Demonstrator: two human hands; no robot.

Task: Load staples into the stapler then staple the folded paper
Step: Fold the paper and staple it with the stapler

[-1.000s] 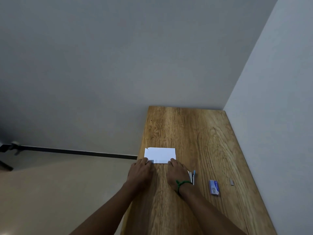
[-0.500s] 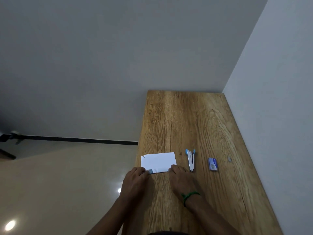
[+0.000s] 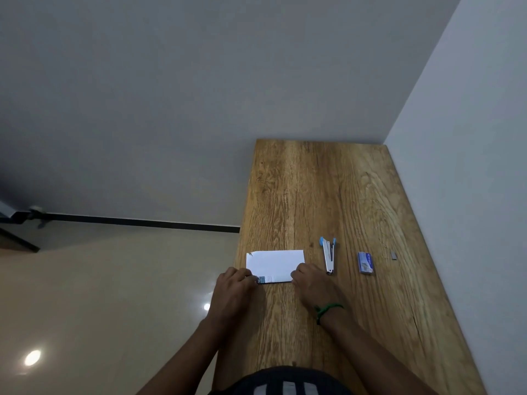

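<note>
Now both palms down on the wooden counter (image 3: 313, 195) | left hand (image 3: 232, 292) and right hand (image 3: 313, 283) flat, pinning near corners of folded paper (image 3: 275, 263), long axis left-right, to steady it | beyond right: stapler (image 3: 328, 255) untouched, lying near-far, blue end away | staple box (image 3: 365, 262) and loose staple strip (image 3: 394, 255) farther right.

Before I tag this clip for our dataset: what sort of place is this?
Probably a plain room at home or in an office: a wooden desk in a bare grey corner, glossy tiled floor, stapler and folded paper.
</note>
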